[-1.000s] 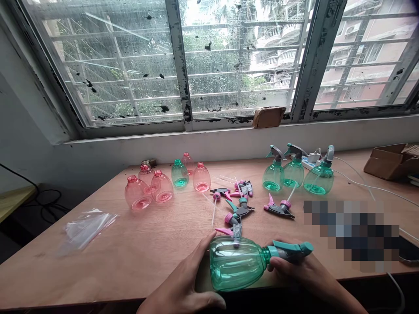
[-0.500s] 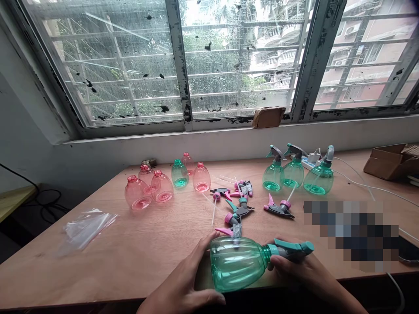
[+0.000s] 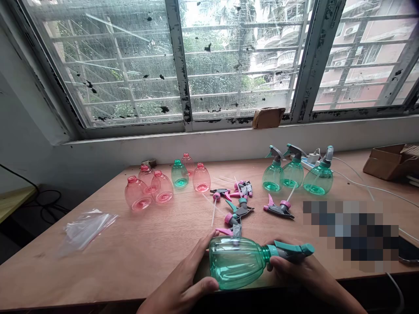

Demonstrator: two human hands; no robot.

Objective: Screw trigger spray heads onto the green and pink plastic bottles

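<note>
A green spray bottle [image 3: 237,263] lies on its side in the air at the table's front edge, its base to the left. My left hand [image 3: 188,277] cups the base, with the thumb against the lower side and the fingers along the upper side. At the neck, my right hand [image 3: 299,270] grips the grey and teal spray head [image 3: 291,251]; most of its fingers are hidden behind. Just beyond the bottle lie several loose trigger spray heads in pink, grey and teal [image 3: 242,209]. One pink and grey spray head [image 3: 279,209] rests apart to their right.
Several pink bottles [image 3: 163,189] without tops and one green bottle [image 3: 180,174] stand at the back left. Three green bottles [image 3: 318,179] with spray heads stand back right, near a power strip [image 3: 307,163]. Clear plastic bags [image 3: 87,229] lie left; a cardboard box [image 3: 386,163] sits far right.
My left thumb has shifted up and slightly left against the bottle's base. The bottle has tilted very slightly; everything else on the table stays where it was.
</note>
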